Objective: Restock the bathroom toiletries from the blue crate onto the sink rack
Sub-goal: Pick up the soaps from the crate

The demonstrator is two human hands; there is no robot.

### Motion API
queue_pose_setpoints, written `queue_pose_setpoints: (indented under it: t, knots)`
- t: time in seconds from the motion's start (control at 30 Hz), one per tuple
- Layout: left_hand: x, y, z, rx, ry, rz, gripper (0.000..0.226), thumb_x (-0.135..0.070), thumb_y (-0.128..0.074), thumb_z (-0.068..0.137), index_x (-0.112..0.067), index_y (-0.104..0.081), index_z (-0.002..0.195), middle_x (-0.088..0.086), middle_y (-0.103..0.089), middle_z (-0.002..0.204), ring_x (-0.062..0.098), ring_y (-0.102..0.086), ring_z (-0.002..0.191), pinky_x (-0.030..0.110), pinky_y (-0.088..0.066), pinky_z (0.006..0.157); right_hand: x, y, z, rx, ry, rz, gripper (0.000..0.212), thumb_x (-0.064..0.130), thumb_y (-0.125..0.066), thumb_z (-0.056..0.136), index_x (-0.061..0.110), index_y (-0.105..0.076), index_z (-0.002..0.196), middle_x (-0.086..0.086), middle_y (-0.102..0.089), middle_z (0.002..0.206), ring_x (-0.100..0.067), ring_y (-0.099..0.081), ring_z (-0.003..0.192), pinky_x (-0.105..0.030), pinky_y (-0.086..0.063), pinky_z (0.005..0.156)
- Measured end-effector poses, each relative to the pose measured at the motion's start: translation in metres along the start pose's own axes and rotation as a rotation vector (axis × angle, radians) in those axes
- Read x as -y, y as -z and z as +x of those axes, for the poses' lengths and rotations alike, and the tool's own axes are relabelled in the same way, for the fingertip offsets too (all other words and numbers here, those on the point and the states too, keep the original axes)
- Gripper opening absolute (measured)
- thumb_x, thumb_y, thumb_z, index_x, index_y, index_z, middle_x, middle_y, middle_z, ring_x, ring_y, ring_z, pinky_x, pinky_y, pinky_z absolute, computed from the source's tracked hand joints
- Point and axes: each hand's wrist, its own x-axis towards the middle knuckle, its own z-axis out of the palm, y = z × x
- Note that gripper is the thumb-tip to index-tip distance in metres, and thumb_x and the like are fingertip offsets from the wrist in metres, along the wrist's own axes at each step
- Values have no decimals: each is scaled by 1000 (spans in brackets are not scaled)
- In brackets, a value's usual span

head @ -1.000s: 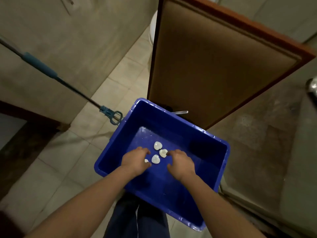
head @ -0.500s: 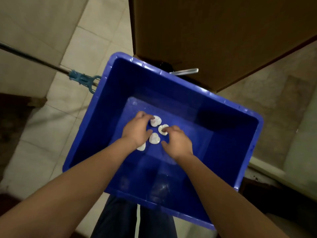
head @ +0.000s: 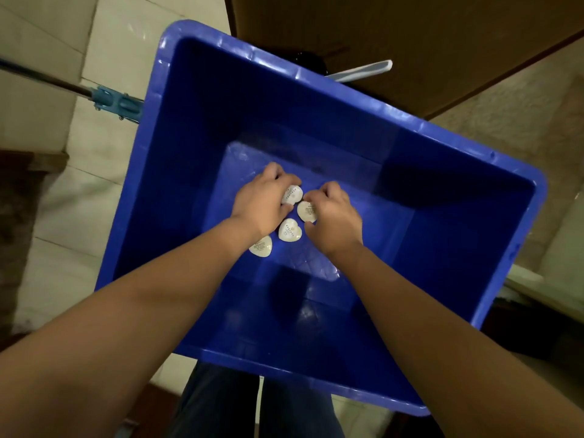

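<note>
A deep blue crate [head: 474, 279] fills the view below me. On its floor lie several small white heart-shaped soaps. My left hand [head: 262, 203] curls over the top soap [head: 292, 194], fingers and thumb pinching it. My right hand [head: 335, 216] pinches the soap beside it [head: 307, 212]. Two more soaps lie loose: one in the middle [head: 289, 230] between my wrists, one [head: 261, 246] partly under my left wrist. The sink rack is out of view.
A brown wooden door [head: 395, 30] stands behind the crate, with a white handle-like piece [head: 363, 71] at its foot. A mop pole with a blue clamp [head: 113, 101] lies on the pale tiled floor at left. My dark trousers [head: 252, 406] show below the crate.
The camera has dropped closer over the crate. Both hands have closed their fingers onto the two upper soaps; the two lower soaps have stayed in place.
</note>
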Motion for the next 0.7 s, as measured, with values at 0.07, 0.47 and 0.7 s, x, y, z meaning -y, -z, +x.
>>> queue_pose_setpoints:
  t: [0.07, 0.47, 0.7]
  knots:
    - [0, -2, 1, -16, 1, -3, 31, -21, -66, 87, -27, -54, 115, -5, -47, 118, 18, -53, 96, 36, -47, 74, 0, -3, 2, -10, 4, 0, 33, 7, -61, 82, 18, -58, 113, 0, -46, 114, -19, -47, 103, -29, -35, 63]
    - [12, -3, -13, -9, 118, -61, 15, -28, -60, 91, -25, -51, 102, -7, -59, 104, 21, -58, 85, 37, -49, 71, 1, -2, -8, 80, -130, 102, 20, 32, -53, 95, 14, -56, 103, -2, -62, 98, -24, -55, 84, -30, -33, 60]
    - [7, 9, -35, -3, 120, -46, 13, -28, -51, 97, -23, -47, 108, -4, -62, 94, 24, -57, 81, 37, -46, 67, 13, 19, -26, 113, -165, 247, 18, 32, -49, 93, 18, -52, 104, -1, -64, 89, -26, -58, 81, -32, -42, 60]
